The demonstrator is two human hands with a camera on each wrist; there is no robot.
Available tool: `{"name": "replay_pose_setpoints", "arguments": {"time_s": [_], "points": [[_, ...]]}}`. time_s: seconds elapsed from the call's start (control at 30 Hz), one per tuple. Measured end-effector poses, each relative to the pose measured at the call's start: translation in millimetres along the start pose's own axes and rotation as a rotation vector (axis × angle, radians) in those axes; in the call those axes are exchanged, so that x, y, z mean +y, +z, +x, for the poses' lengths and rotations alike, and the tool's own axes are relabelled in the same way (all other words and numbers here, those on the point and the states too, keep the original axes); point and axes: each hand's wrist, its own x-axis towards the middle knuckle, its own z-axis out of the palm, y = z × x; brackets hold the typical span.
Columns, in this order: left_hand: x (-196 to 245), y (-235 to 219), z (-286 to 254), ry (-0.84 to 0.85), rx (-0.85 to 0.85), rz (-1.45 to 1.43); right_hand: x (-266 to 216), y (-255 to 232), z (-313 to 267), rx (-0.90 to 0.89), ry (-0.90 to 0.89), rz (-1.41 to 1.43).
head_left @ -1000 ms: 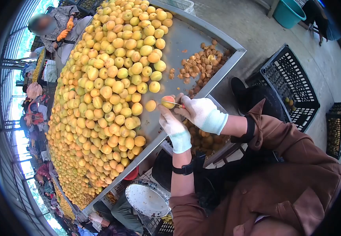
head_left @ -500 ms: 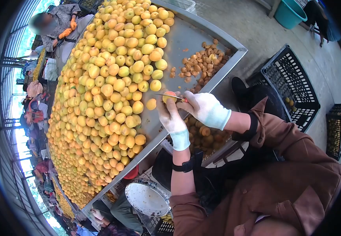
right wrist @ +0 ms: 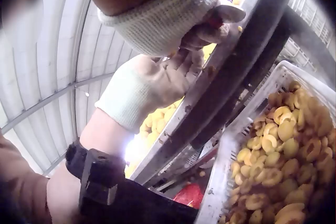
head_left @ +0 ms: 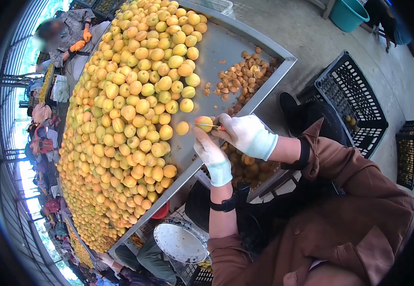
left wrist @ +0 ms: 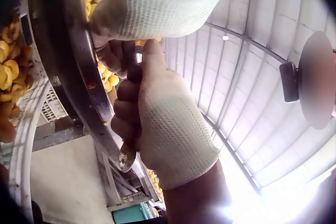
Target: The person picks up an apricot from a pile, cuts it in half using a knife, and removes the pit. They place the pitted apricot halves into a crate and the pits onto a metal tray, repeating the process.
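Over the near edge of the metal table (head_left: 226, 47), my left hand (head_left: 202, 134) in a white fingerless glove holds an orange apricot (head_left: 204, 123). My right hand (head_left: 226, 128), gloved the same way, grips a thin knife (head_left: 212, 126) with a red handle. Its blade lies across the apricot. The left wrist view shows my right hand (left wrist: 157, 124) with its fingers curled. In the right wrist view, my left hand (right wrist: 147, 82) is beside the table rim. A single apricot (head_left: 182, 127) lies just left of the hands.
A big heap of yellow apricots (head_left: 135, 109) covers the table, with a pile of brown pits (head_left: 242, 76) in its corner. A white crate of halved apricots (right wrist: 278, 150) sits below my hands. Black crates (head_left: 355, 105) and a teal bucket (head_left: 347, 14) stand on the floor.
Both hands rose a little with the apricot and knife, then settled back. The knife stays against the fruit throughout.
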Motion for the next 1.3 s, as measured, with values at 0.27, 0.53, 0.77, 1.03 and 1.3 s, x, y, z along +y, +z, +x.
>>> {"name": "replay_pose_setpoints", "arguments": {"time_s": [0.27,0.53,0.77,1.03,1.3], "points": [[-1.2,-0.6,4.1,0.0,0.054,0.158,0.3,-2.8,-2.8,-0.078,0.034,0.086],[-0.5,3.3,4.8,0.027,0.013,0.209,24.7,15.7,0.4,-0.065,-0.208,0.664],[11.8,-7.9,8.3,0.228,0.04,0.671,30.5,-30.9,16.3,-0.027,0.198,0.694],[-5.4,9.9,-1.6,0.537,-0.097,0.869,36.4,-5.8,14.8,0.031,0.134,0.865],[5.9,-2.4,4.7,-0.028,-0.086,-0.168,32.4,-22.9,20.4,0.014,0.528,1.263]]}}
